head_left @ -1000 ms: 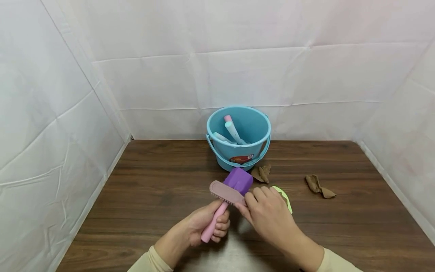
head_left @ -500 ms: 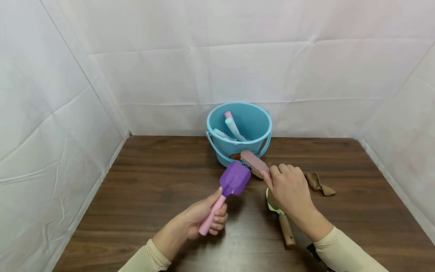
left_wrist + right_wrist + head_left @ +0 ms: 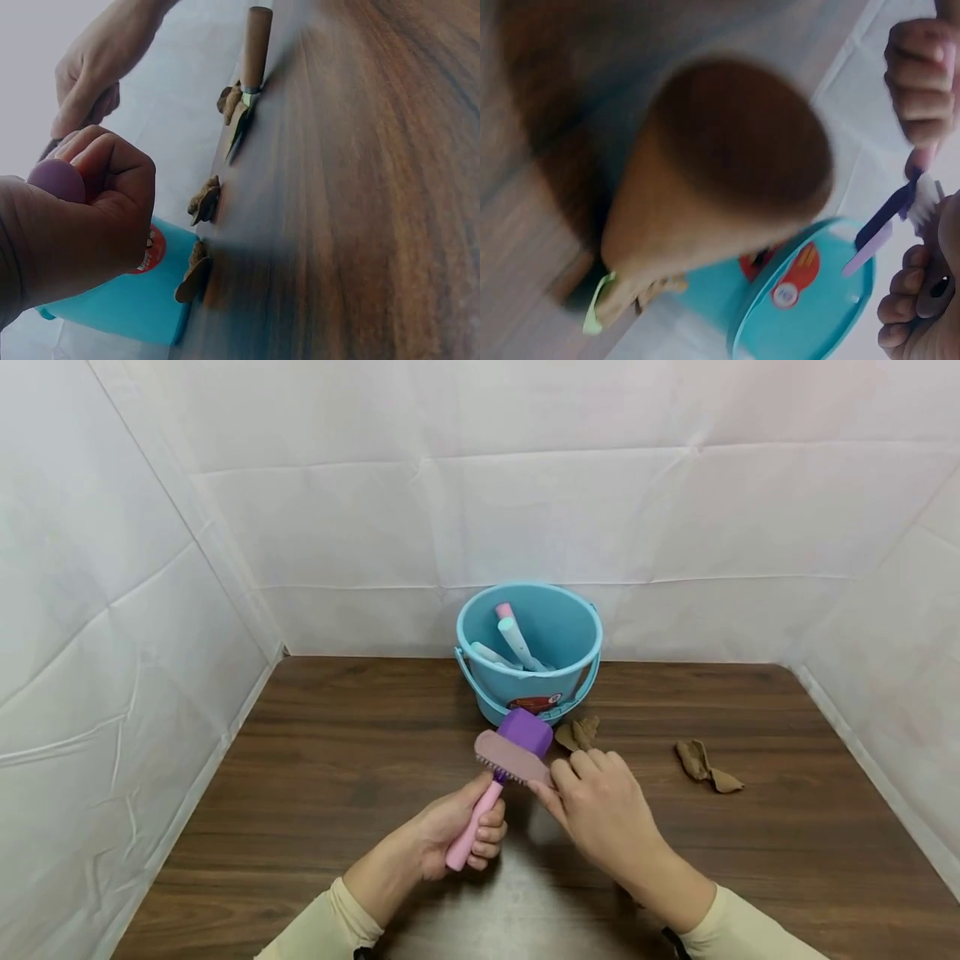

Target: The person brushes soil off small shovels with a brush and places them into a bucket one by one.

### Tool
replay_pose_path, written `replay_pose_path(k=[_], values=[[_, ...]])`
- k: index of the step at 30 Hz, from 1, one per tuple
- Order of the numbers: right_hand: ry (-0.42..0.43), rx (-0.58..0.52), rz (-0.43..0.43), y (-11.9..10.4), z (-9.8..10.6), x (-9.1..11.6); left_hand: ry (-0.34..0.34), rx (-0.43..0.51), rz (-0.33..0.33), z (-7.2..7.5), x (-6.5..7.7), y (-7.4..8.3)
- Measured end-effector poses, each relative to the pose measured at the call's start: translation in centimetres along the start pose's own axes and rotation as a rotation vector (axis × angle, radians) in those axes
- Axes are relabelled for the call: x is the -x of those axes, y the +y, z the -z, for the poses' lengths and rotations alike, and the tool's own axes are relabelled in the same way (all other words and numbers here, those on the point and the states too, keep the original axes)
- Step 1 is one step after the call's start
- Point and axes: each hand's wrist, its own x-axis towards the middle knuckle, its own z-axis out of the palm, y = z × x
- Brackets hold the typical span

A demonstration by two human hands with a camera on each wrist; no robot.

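Note:
My left hand (image 3: 457, 831) grips the pink handle of a purple toy shovel (image 3: 528, 729), its blade pointing away from me and up toward the bucket. From the right, my right hand (image 3: 603, 802) holds a pink brush (image 3: 513, 758) by its handle. The brush lies across the shovel, bristles down, right where blade meets handle. In the right wrist view the bristles (image 3: 928, 201) are close against the purple blade. A trowel with a wooden handle (image 3: 256, 49) and green edge (image 3: 596, 307) rests on the table, hidden behind my right hand and forearm in the head view.
A light blue bucket (image 3: 487, 697) stands at the back of the table (image 3: 337, 760), with several pale blue and pink handles (image 3: 517, 639) inside. A brown crumpled piece (image 3: 577, 732) lies by its base, another (image 3: 705, 768) farther right. White sheets (image 3: 337, 527) enclose the table.
Half a second ago the brush was off to the right of the shovel, before the bucket; it is back across the shovel now. The trowel then in sight is covered by my right arm.

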Motion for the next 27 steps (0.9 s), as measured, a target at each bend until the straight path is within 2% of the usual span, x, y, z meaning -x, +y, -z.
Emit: replay_pose_path(k=[6, 9, 12, 16, 20, 23, 27], values=[[0.042, 0.088, -0.063, 3.7, -0.3, -0.3, 0.005, -0.007, 0.006, -0.1, 0.0, 0.0], [0.067, 0.117, -0.078, 4.7, -0.2, -0.3, -0.011, 0.015, 0.010, 0.0, 0.0, -0.3], [0.060, 0.082, -0.069, 4.2, 0.1, -0.4, -0.030, 0.039, 0.011, 0.1, -0.1, -0.7], [0.019, 0.013, -0.018, 1.8, 0.7, -0.4, -0.054, 0.054, 0.002, 0.2, -0.3, -0.7], [0.000, 0.018, 0.014, -0.1, 1.1, -0.5, -0.086, 0.051, -0.009, 0.0, -0.4, -0.6], [0.004, 0.031, -0.008, 0.0, 1.0, -0.4, -0.082, 0.049, -0.010, -0.2, -0.2, -0.8], [0.019, 0.063, -0.060, 1.9, 0.4, 0.0, -0.059, 0.050, 0.000, -0.4, 0.3, -1.2]])
